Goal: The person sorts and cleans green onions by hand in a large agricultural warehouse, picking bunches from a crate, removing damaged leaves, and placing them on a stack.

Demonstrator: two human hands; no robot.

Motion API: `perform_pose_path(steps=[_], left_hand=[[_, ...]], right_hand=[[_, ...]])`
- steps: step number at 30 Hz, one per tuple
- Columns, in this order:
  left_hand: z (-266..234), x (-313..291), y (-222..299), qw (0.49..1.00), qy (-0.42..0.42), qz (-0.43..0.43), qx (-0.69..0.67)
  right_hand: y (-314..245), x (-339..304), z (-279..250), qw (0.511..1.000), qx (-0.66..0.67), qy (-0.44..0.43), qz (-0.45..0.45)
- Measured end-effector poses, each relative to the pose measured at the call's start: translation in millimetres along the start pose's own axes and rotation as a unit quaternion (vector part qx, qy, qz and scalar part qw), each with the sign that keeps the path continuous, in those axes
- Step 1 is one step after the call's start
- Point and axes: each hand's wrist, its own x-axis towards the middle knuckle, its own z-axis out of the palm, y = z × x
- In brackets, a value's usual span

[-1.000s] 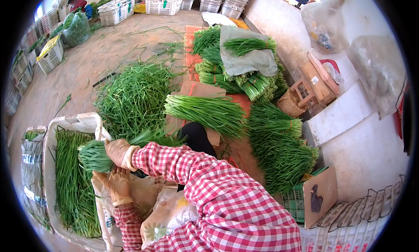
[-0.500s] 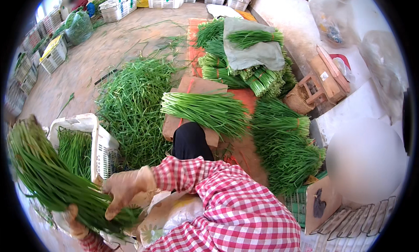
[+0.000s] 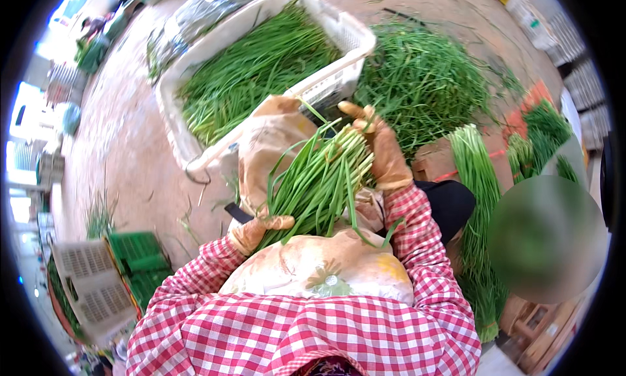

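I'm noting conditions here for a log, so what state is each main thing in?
Held bunch: slanted, some strands straying
Left hand: gloved, closed on the bunch
Right hand: gloved, at the bunch's pale ends
White crate: uncovered, holding greens
Floor pile: loose, tangled
Pale-ended stalks: laid roughly parallel

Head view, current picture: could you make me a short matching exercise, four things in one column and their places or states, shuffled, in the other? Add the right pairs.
Column one
1. left hand
2. white crate
3. right hand
4. loose green pile

Column two
A. beside the pale stem ends of the held bunch
B. lying tangled, just right of the container in the picture
C. at the lower left of the held bunch, thumb over it
D. containing long green stalks inside its walls

Right pairs: 1-C, 2-D, 3-A, 4-B.
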Motion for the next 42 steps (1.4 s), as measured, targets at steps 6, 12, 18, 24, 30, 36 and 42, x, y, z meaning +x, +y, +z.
perform_pose_path(steps=[6,12,18,24,30,36,42], left_hand=[[-15,-28,-31,0.995,0.050,0.009,-0.087],[17,-37,-1,0.981,0.167,0.091,0.045],[27,-40,3,0.962,0.210,0.119,0.127],[19,-40,-14,0.961,0.216,0.128,0.114],[32,-34,-15,0.978,0.146,0.147,0.021],[39,-34,-7,0.986,0.118,0.121,0.001],[29,-33,-17,0.987,0.113,0.112,0.005]], right_hand=[[-38,48,-27,0.988,-0.021,-0.089,-0.123],[-124,39,-57,0.938,-0.131,0.118,-0.299],[-15,-39,52,0.838,-0.519,-0.161,-0.051],[0,-34,26,0.798,-0.562,-0.206,-0.072],[-38,-12,0,0.675,-0.658,-0.277,-0.187],[-57,8,-8,0.726,-0.631,-0.266,-0.052],[-77,28,-37,0.641,-0.724,-0.225,-0.119]])
